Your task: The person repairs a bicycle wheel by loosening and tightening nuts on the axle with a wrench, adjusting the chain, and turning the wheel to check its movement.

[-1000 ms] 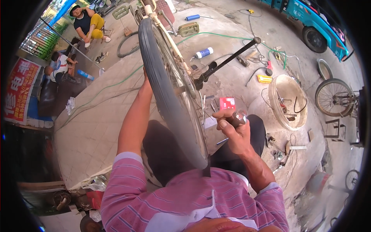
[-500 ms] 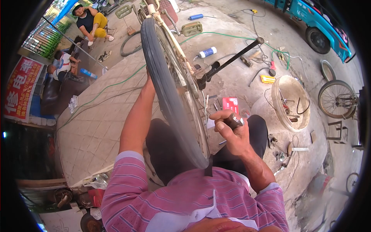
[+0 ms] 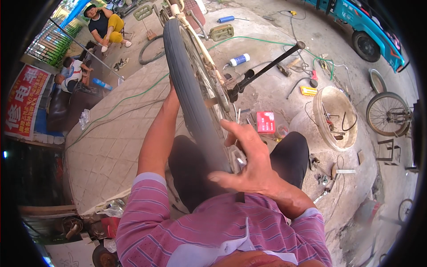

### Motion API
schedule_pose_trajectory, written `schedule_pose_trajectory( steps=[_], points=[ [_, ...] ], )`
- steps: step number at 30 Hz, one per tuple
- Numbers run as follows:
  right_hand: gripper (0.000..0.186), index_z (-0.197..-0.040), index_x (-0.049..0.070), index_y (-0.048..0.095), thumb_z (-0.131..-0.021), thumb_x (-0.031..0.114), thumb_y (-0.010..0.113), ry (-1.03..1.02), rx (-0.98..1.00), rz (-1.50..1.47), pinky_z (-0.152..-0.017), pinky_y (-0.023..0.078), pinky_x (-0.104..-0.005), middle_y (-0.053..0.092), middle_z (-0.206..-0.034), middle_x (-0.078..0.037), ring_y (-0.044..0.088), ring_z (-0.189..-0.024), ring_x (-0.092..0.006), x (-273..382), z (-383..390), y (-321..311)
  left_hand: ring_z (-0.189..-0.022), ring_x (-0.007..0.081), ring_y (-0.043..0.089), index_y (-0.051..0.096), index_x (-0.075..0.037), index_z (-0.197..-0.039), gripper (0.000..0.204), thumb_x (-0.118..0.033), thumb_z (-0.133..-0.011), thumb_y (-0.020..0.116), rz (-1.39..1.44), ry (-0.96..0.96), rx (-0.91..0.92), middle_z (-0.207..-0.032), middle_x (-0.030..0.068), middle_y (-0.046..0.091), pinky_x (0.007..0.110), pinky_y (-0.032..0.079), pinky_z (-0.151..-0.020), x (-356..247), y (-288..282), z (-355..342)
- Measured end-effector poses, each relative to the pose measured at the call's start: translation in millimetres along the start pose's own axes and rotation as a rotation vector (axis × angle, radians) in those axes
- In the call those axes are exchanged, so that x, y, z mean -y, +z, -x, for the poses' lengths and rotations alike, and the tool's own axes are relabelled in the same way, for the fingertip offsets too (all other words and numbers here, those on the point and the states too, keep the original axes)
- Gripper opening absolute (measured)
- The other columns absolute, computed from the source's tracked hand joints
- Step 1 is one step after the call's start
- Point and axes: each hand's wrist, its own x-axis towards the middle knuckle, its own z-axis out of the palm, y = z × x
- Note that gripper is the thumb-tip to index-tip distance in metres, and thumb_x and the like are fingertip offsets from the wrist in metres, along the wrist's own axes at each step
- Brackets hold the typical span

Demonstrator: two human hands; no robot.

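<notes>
A bicycle wheel (image 3: 189,98) with a grey tyre stands upright before me, its near part smeared by motion. Beyond the tyre's left side my left hand (image 3: 171,90) reaches up to the wheel; its fingers are hidden. My right hand (image 3: 253,162) curves at the wheel's near right side, thumb and forefinger apart around the tyre. Between them shows the shiny metal end of a short dark tool (image 3: 239,160), whose kind I cannot make out; the other fingers fold around it. A black metal crank-like bar (image 3: 267,66) juts out right of the wheel hub.
A white bucket (image 3: 318,109) with tools stands at the right, near a red box (image 3: 265,122). A hammer (image 3: 283,70), a blue-and-white bottle (image 3: 239,60) and a green hose (image 3: 249,38) lie beyond. Another person (image 3: 106,29) sits at the far left; a blue vehicle (image 3: 356,26) stands far right.
My right hand has moved left from above my knee to the wheel's near edge, its thumb and forefinger spreading. The left arm has barely moved.
</notes>
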Motion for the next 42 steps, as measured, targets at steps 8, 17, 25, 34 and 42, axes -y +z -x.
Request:
schedule_pose_trajectory(
  steps=[8,17,25,34,42],
  points=[
    [0.096,-0.152,0.003,0.035,-0.070,0.017,0.084,-0.030,0.069,0.117,-0.062,0.051,-0.0431,0.055,-0.095,-0.016,0.061,-0.073,-0.0339,3,24,14,-0.088,0.0240,0.069,0.062,-0.007,-0.119,0.031,-0.030,-0.100,0.054,-0.013,0.006,-0.005,-0.099,0.0091,0.071,0.037,0.056,-0.078,-3,0,3],
    [0.096,-0.153,0.003,0.035,-0.071,0.013,0.083,-0.071,0.083,0.055,-0.061,0.051,-0.0421,0.055,-0.094,-0.016,0.060,-0.072,-0.0336,2,26,8,-0.088,0.0252,0.070,0.062,-0.007,-0.119,0.031,-0.030,-0.099,0.056,-0.025,0.008,-0.010,-0.099,0.0094,0.071,0.038,0.055,-0.078,-7,-2,7],
    [0.096,-0.152,0.000,0.037,-0.069,0.011,0.085,-0.089,0.061,0.031,-0.063,0.050,-0.0389,0.054,-0.090,-0.015,0.059,-0.073,-0.0303,-1,29,12,-0.088,0.0262,0.070,0.063,-0.007,-0.119,0.031,-0.030,-0.098,0.058,-0.029,0.008,-0.016,-0.099,0.0097,0.071,0.039,0.055,-0.079,-8,-2,10],
    [0.097,-0.152,-0.001,0.036,-0.070,0.011,0.086,-0.039,0.113,0.025,-0.064,0.050,-0.0377,0.055,-0.090,-0.013,0.057,-0.072,-0.0258,2,27,9,-0.089,0.0274,0.070,0.063,-0.006,-0.119,0.032,-0.030,-0.097,0.060,-0.047,0.027,-0.059,-0.099,0.0100,0.072,0.039,0.055,-0.079,-6,-2,1],
    [0.099,-0.152,0.003,0.037,-0.068,0.013,0.086,-0.073,0.102,0.102,-0.060,0.048,-0.0371,0.054,-0.094,-0.014,0.057,-0.070,-0.0277,2,26,17,-0.093,0.0352,0.068,0.062,-0.009,-0.122,0.034,-0.032,-0.097,0.059,-0.186,0.095,-0.197,-0.101,0.0160,0.071,0.044,0.054,-0.082,32,-4,-36]
  ],
)
